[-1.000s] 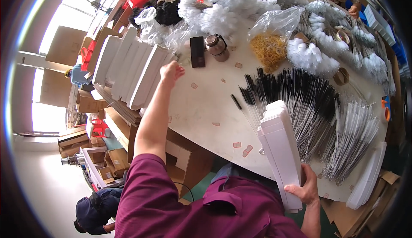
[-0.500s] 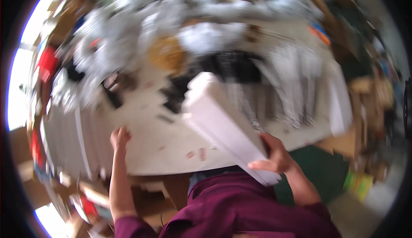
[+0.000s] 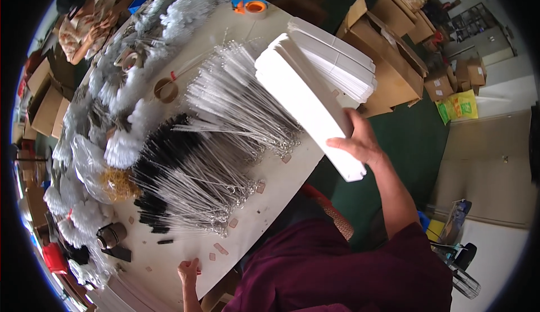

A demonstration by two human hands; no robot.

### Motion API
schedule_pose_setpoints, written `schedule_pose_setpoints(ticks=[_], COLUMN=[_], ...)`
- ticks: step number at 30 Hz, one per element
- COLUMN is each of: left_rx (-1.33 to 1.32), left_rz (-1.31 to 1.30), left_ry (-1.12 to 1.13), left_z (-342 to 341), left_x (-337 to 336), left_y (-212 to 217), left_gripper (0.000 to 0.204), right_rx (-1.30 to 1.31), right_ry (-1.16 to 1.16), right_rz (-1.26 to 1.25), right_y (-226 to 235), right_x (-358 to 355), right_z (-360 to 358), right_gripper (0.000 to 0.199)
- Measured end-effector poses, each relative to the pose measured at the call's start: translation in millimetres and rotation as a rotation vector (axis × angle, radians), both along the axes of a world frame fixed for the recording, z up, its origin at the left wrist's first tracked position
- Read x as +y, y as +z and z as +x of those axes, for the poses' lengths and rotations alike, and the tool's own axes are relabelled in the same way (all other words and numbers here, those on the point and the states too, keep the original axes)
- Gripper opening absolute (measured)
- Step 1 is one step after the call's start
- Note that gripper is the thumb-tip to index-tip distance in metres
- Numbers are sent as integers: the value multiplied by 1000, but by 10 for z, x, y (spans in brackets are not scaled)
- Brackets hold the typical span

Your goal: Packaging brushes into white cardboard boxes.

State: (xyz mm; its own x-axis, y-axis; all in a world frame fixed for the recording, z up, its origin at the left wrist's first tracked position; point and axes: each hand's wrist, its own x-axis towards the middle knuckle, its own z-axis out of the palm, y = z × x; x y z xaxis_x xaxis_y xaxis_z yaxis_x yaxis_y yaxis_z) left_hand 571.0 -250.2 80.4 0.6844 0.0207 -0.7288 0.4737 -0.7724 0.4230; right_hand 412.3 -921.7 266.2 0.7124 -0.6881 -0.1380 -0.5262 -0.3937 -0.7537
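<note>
1. The right hand (image 3: 360, 143) is clamped on the near end of a long white stack of flat cards (image 3: 306, 101): the fingers lie over its top face, and the thumb cannot be seen.
2. The stack is held in the air above the table's (image 3: 281, 182) right edge, tilted, its far end reaching toward a second white pile (image 3: 337, 64) that rests at the table's far right corner.
3. The held stack is a long, narrow white block with squared ends; thin lines along its side show many flat sheets pressed together, matte like card.
4. The left hand (image 3: 188, 270) rests at the table's near edge, fingers curled into a loose fist; whether anything is inside it cannot be told.
5. On the table, just left of the held stack, lie heaps of thin wire brushes (image 3: 242, 107) with bright metal stems and small looped ends.
6. Farther left on the table lie brushes with black bristles (image 3: 160, 154), then fluffy white brush heads (image 3: 129, 93) along the far left side.
7. A clear bag of yellowish rubber bands (image 3: 115, 181) lies beside the black bristles.
8. A brown tape roll (image 3: 166, 90) lies among the white heads, and an orange tape dispenser (image 3: 250, 7) sits at the table's far edge.
9. Open brown cardboard boxes (image 3: 388, 59) stand on the green floor to the right of the table.
</note>
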Motion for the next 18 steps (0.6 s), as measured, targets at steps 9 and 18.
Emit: schedule_pose_setpoints(ticks=[9,18], left_rx=[98,161], left_rz=[137,139], left_ry=[52,211], left_z=[44,112], left_x=[-141,-259], left_y=[6,28], left_gripper=[36,34], right_rx=[416,531], right_ry=[-111,-75], right_rz=[-281,-480], right_y=[-409,-955], right_x=[-918,-949], right_z=[-466,-667], right_gripper=[80,70])
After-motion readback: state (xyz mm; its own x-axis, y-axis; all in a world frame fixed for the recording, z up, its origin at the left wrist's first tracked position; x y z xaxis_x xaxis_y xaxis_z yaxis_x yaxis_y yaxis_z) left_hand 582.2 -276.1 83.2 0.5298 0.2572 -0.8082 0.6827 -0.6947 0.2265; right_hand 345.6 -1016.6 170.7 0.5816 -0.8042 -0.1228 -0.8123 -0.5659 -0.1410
